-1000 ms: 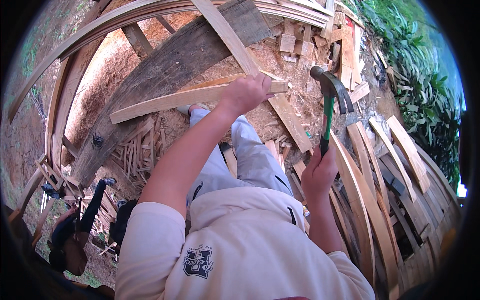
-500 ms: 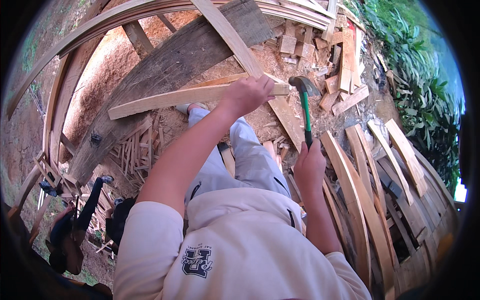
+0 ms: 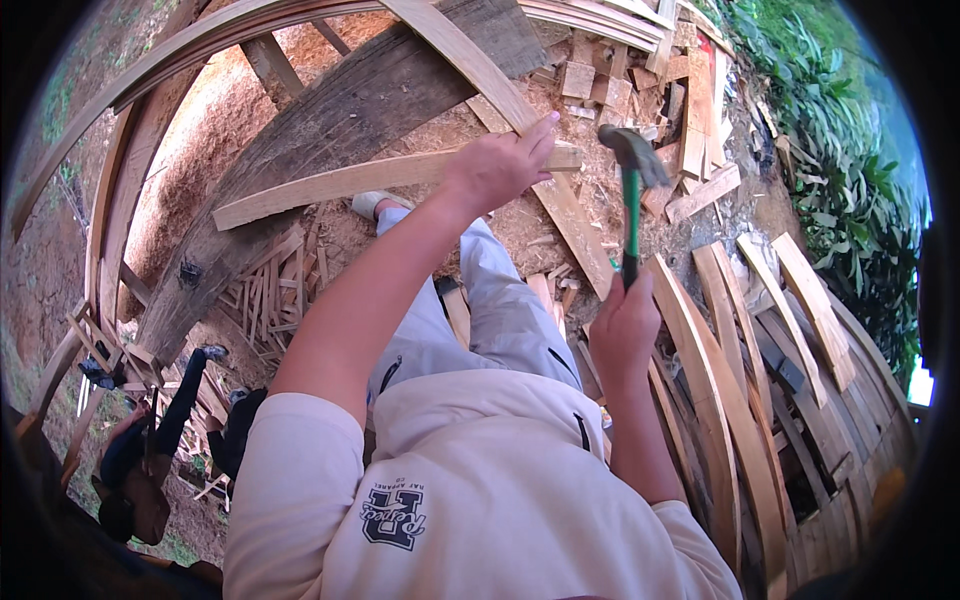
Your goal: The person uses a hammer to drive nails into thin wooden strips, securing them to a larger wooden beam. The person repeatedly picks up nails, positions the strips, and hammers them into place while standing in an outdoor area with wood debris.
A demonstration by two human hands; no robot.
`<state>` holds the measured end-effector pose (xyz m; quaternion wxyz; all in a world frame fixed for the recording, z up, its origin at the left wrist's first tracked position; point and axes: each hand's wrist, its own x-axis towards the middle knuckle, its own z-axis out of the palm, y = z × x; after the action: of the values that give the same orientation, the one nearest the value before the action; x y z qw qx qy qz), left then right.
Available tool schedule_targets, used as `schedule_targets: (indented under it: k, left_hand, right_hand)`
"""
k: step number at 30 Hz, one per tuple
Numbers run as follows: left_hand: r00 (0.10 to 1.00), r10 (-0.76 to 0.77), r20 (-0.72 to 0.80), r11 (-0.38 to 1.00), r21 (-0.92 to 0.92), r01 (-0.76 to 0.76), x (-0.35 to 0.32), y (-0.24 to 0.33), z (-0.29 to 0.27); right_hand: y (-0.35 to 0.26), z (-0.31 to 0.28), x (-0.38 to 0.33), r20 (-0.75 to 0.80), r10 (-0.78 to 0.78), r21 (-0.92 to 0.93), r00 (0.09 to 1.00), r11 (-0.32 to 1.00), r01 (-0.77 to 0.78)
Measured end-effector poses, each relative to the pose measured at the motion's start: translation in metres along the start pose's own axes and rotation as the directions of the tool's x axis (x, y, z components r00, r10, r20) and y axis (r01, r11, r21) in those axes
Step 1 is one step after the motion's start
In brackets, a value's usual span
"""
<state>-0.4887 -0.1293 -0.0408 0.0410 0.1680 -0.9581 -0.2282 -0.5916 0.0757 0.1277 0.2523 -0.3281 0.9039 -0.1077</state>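
Gripping a green-handled claw hammer with a dark metal head (image 3: 631, 215), the right hand (image 3: 625, 330) had its fingers wrapped round the handle's black lower end. Just left of the hammer's head, the left hand (image 3: 500, 168) lay over a pale, narrow wooden strip (image 3: 350, 182) near its right end; whether its fingers pinched the wood could not be told. Beyond lay a broad, weathered grey-brown plank (image 3: 330, 115).

At twelve o'clock the left hand (image 3: 500, 166) lies over a pale board (image 3: 330, 187). The right hand (image 3: 625, 325), toward three, grips a green-handled hammer (image 3: 631, 208), its head between one and two; a weathered plank (image 3: 340, 125) slants at eleven.
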Motion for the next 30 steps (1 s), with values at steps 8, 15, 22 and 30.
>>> schedule_targets:
  k: [8, 15, 22, 30]
  left_hand:
    - [0.998, 0.021, -0.053, 0.998, 0.052, -0.019, 0.001, -0.001, 0.003]
    - [0.995, 0.089, -0.044, 0.99, 0.11, -0.084, -0.002, 0.004, 0.003]
    - [0.999, 0.026, 0.031, 0.99, 0.14, -0.031, 0.001, 0.004, 0.0]
    - [0.999, 0.015, 0.046, 0.994, 0.106, -0.02, 0.001, 0.004, -0.003]
  right_hand:
    - [-0.022, -0.006, 0.001, -0.024, 0.047, 0.042, 0.999, 0.998, -0.046]
    - [-0.022, -0.017, -0.001, -0.152, -0.064, 0.057, 0.986, 0.996, 0.073]
    - [0.007, 0.01, 0.013, 0.059, 0.003, -0.092, 0.998, 0.996, 0.002]
    - [0.009, 0.011, 0.004, 0.068, 0.04, -0.129, 0.997, 0.991, -0.031]
